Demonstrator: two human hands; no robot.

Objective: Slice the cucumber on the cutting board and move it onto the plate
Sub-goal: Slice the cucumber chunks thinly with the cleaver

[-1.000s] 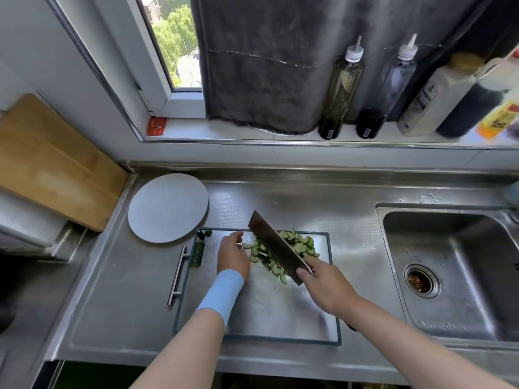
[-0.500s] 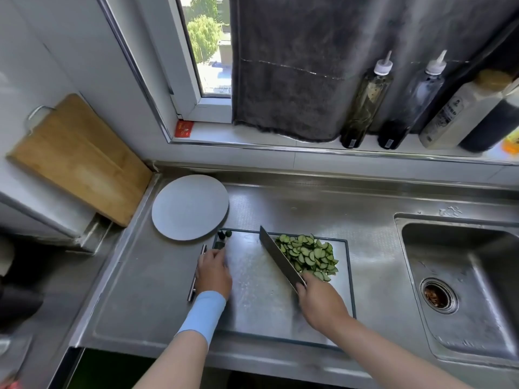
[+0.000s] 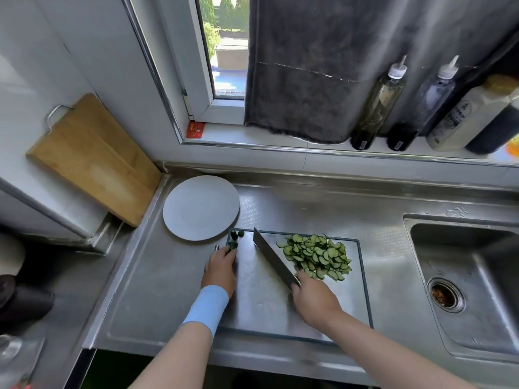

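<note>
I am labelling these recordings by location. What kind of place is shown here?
Most likely a home kitchen: a steel counter with a built-in sink, a cutting board with cucumber slices on it, and sauce bottles on the window sill.

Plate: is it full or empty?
Empty. The plate shows a bare grey surface; the slices lie heaped on the board, right of the knife.
</note>
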